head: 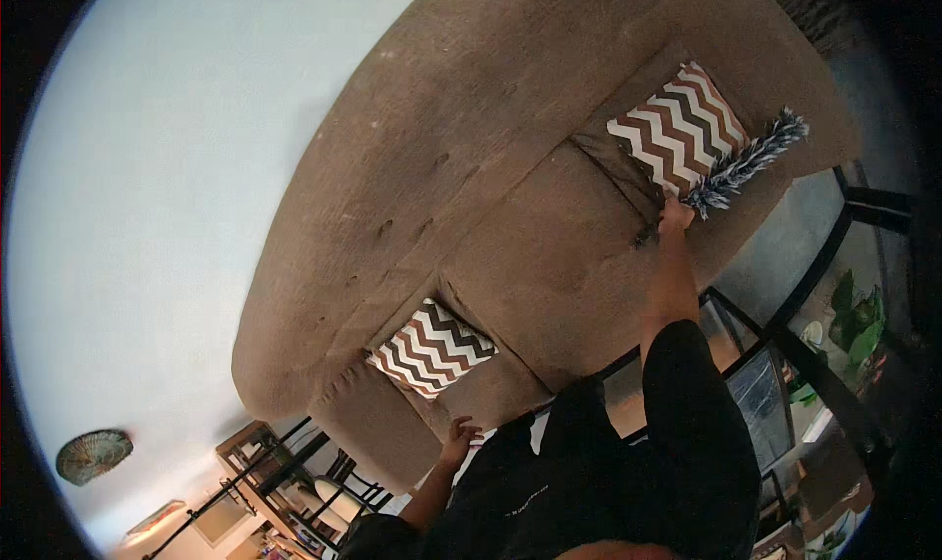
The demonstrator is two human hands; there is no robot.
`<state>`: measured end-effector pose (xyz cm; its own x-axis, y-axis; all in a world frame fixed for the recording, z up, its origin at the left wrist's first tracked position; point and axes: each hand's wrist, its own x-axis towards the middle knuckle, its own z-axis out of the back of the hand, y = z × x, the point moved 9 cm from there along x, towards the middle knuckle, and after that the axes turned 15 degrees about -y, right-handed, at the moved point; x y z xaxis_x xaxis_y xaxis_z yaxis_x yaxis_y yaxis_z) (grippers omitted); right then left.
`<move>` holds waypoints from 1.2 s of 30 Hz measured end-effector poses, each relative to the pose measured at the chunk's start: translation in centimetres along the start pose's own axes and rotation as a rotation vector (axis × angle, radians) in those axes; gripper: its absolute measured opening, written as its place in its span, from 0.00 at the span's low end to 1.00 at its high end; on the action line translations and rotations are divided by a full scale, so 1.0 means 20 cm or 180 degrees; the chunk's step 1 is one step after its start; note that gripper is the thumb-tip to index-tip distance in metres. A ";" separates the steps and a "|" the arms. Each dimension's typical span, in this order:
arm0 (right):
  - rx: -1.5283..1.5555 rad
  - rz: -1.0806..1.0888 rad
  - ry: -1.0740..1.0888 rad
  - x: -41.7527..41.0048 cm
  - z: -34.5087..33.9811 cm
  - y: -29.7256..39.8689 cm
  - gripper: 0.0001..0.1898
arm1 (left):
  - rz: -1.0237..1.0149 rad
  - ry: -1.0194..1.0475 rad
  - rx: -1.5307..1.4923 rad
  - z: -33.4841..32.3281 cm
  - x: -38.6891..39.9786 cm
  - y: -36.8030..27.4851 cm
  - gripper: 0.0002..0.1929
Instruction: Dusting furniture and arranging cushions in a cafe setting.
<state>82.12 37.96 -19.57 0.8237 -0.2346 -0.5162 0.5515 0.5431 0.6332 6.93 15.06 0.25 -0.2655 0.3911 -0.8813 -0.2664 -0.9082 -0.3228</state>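
My right hand (675, 215) is closed around the end of a grey, fluffy duster (751, 162), whose bristly head reaches up to the right. The duster lies against the lower edge of a chevron-patterned cushion (681, 129) in brown, white and black, at the far end of a brown sofa (544, 251). My left hand (462, 436) hangs with fingers apart by the sofa's front edge and holds nothing. Just above it, a second chevron cushion (433, 348) rests on the seat near the armrest.
A dark-framed table (798, 295) with a glossy top stands at the right, close to the sofa. Green leaves (857, 317) show beyond it. Chairs and a wooden shelf unit (250, 457) are at the lower left. A round ornament (94, 455) hangs on the pale wall.
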 end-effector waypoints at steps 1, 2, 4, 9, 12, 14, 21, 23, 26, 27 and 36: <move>0.0579 -0.0202 0.0698 -0.03 -0.06 -0.01 0.29 | 0.0093 0.0068 0.0047 -0.01 0.00 0.01 0.21; 0.1145 -0.0409 0.1418 -0.09 -0.10 0.00 0.28 | 0.0020 0.0059 0.0139 -0.02 0.00 -0.01 0.21; 0.1584 -0.0506 0.2125 -0.24 -0.01 0.01 0.26 | -0.0243 0.0089 0.0040 -0.05 0.01 -0.11 0.22; 0.0792 -0.0877 0.2053 -0.88 0.59 -0.29 0.27 | 0.0098 0.0520 -0.1060 -0.39 -0.10 -0.48 0.30; -0.0861 -0.0098 0.1552 -1.31 1.07 -0.54 0.34 | 0.0076 0.1246 -0.1703 -0.74 -0.23 -0.82 0.41; -0.1546 0.0877 0.2286 -1.61 1.23 -0.58 0.36 | 0.0178 0.1395 -0.2219 -0.91 -0.25 -0.92 0.47; -0.2209 0.2754 0.3832 -2.24 1.40 -0.55 0.32 | 0.1429 0.0534 -0.3352 -0.90 -0.15 -0.46 0.45; -0.2298 0.2661 0.3744 -2.35 1.40 -0.53 0.29 | 0.0801 0.0125 -0.3408 -0.75 -0.14 -0.50 0.43; -0.1494 0.3090 0.3733 -2.61 1.44 -0.27 0.23 | -0.0869 -0.1368 -0.2244 -0.29 -0.15 -0.77 0.24; -0.1378 0.2779 0.3623 -2.63 1.47 -0.15 0.20 | -0.1420 -0.1272 -0.2719 -0.18 -0.19 -0.88 0.21; 0.2080 0.2812 0.2093 -2.21 1.81 0.74 0.15 | -0.1960 -0.2132 -0.0745 0.71 -0.30 -0.49 0.31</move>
<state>58.67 27.25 33.42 0.8249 0.5438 0.1545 -0.0312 -0.2292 0.9729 -2.08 23.83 13.60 -0.6371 0.7510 -0.1736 -0.3636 -0.4913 -0.7915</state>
